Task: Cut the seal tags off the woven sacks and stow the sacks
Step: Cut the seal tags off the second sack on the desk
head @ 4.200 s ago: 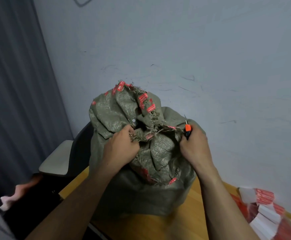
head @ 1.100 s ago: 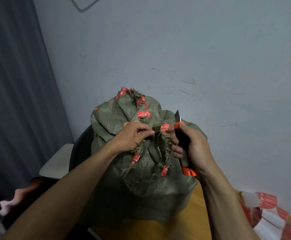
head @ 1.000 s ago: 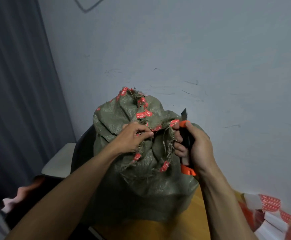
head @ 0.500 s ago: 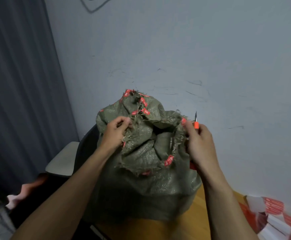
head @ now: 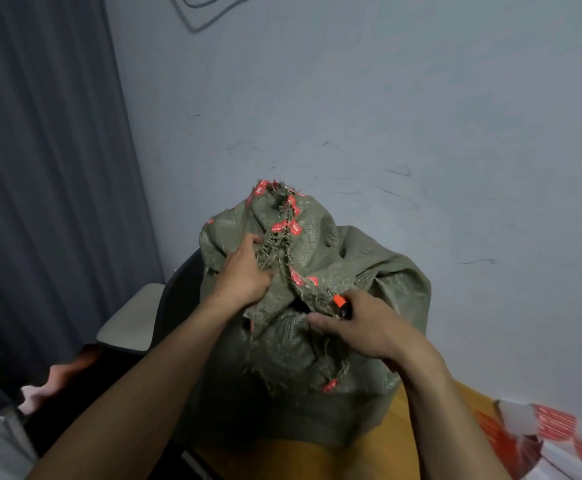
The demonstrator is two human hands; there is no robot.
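Note:
A bulging olive-green woven sack (head: 369, 271) stands on the wooden table (head: 379, 455) against the wall. Red seal tags (head: 289, 226) hang along its frayed mouth, with more (head: 303, 278) lower down. My left hand (head: 244, 271) grips the frayed sack edge on the left. My right hand (head: 362, 327) lies on the sack front and holds an orange-tipped utility knife (head: 340, 301); most of the knife is hidden under the hand.
A pile of red and white packets (head: 546, 438) lies at the table's right end. A dark chair with a pale seat (head: 130, 323) stands left of the table. A grey curtain (head: 40, 168) hangs at the left and the wall stands close behind.
Both hands have moved down the sack. The right hand with the knife dropped from the mouth's right rim to the front fold. The left hand shifted its grip along the frayed edge.

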